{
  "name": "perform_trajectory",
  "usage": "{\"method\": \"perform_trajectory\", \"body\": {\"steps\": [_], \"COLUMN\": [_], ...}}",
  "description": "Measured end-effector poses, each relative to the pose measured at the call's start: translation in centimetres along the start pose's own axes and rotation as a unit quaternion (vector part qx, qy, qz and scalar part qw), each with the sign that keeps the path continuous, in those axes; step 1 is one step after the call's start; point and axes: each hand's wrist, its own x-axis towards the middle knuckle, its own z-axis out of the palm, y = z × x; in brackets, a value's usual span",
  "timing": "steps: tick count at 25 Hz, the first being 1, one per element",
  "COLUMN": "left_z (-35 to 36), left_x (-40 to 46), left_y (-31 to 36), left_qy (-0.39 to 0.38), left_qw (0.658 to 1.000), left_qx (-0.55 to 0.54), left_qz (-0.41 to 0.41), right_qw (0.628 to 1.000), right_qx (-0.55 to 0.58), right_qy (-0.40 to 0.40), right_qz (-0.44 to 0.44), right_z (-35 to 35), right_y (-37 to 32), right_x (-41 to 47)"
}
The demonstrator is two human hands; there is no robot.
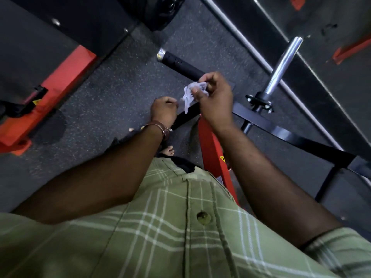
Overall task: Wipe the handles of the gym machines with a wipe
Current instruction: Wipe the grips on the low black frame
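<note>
Right hand (pixel 213 101): pinching crumpled wipe (pixel 193 93), just above black handle (pixel 180 66). Left hand (pixel 163 109): curled, fingertips at wipe's hanging end. Wipe probably light, limp, tearable; best bunched in palm. Handle rigid, on machine.

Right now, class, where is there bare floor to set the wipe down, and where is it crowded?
Free: speckled grey rubber floor between the red padded bench and black foam-grip handle. Crowded: right of both hands, among black frame bars and the chrome weight peg.
</note>
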Motion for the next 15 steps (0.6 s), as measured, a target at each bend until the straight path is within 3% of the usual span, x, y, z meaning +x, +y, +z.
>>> {"method": "perform_trajectory", "body": {"steps": [3,4,6,8,12,15], "left_z": [0.8,1.2,1.8,2.1,3.0,3.9], "left_x": [-0.6,-0.6,0.2,0.7,0.7,1.0], "left_y": [4.1,5.3,6.1,6.2,5.4,5.0], "left_qy": [-0.088,-0.117,-0.156,-0.167,-0.193,-0.174], "left_qw": [0.988,0.981,0.965,0.95,0.921,0.91], "left_qx": [-0.126,-0.153,-0.204,-0.248,-0.307,-0.347], "left_qz": [0.0,-0.013,-0.051,-0.091,-0.142,-0.146], "right_qw": [0.976,0.957,0.918,0.893,0.881,0.828], "right_qx": [-0.182,-0.257,-0.372,-0.416,-0.416,-0.496], "right_qy": [0.037,0.013,-0.101,-0.168,-0.221,-0.257], "right_qz": [-0.115,-0.134,-0.091,-0.044,-0.04,-0.055], "right_z": [-2.5,-3.1,-3.7,-3.6,-3.2,-4.1], "right_y": [-2.3,-2.9,-3.7,-3.3,-2.3,-1.8], "right_x": [3.6,5.1,8.0,9.9,12.2,13.5]}}
